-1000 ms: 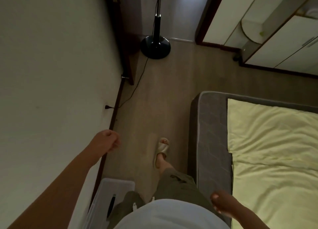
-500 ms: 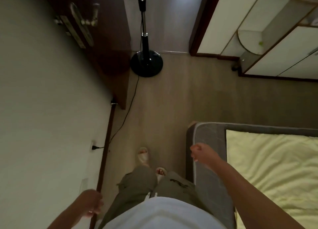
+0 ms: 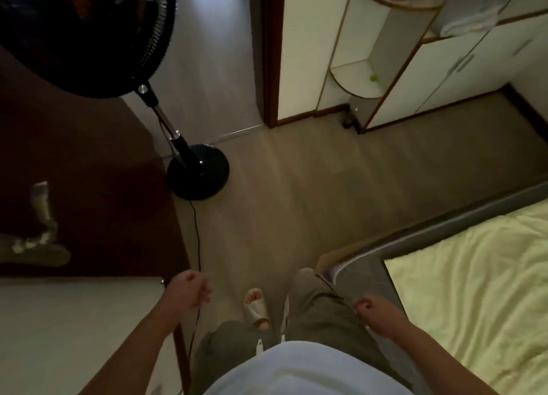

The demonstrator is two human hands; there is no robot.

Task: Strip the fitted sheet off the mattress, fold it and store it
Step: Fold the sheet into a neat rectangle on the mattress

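Note:
A pale yellow sheet point(image 3: 474, 291) lies rumpled on top of the grey mattress point(image 3: 360, 271) at the lower right, leaving the mattress's near corner and edges bare. I stand at that corner in olive trousers and a light slipper. My left hand point(image 3: 188, 291) hangs over the floor by the wall, fingers loosely curled, holding nothing. My right hand point(image 3: 376, 313) hovers above the mattress corner, left of the sheet's edge, also loosely curled and holding nothing. Neither hand touches the sheet.
A black standing fan point(image 3: 89, 32) leans in at the upper left, its round base point(image 3: 198, 175) on the wood floor and its cord point(image 3: 196, 246) running down past my left hand. A dark wooden door point(image 3: 103, 187) is at left. White wardrobes point(image 3: 444, 77) stand beyond.
I have walked forward to the mattress corner and the view has turned right. My left hand swung forward; my right hand dropped back from the mattress corner toward my hip.

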